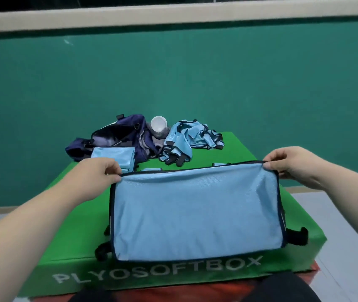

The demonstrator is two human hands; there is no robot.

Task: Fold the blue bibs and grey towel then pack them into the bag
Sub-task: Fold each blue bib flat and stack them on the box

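A light blue bib (195, 212) with dark trim lies spread flat on the green soft box (82, 192), its black straps sticking out at the sides. My left hand (99, 173) pinches its far left corner. My right hand (291, 164) pinches its far right corner. Behind my left hand sits a stack of folded blue bibs (117, 156). An open dark navy bag (117, 138) lies at the back left. The grey towel (156, 140) is bunched beside the bag. A heap of unfolded blue bibs (191, 140) lies at the back right.
A white cup (158, 124) rests on the grey towel between the bag and the bib heap. The box stands on a red layer (173, 293) on a grey floor. A green wall runs behind.
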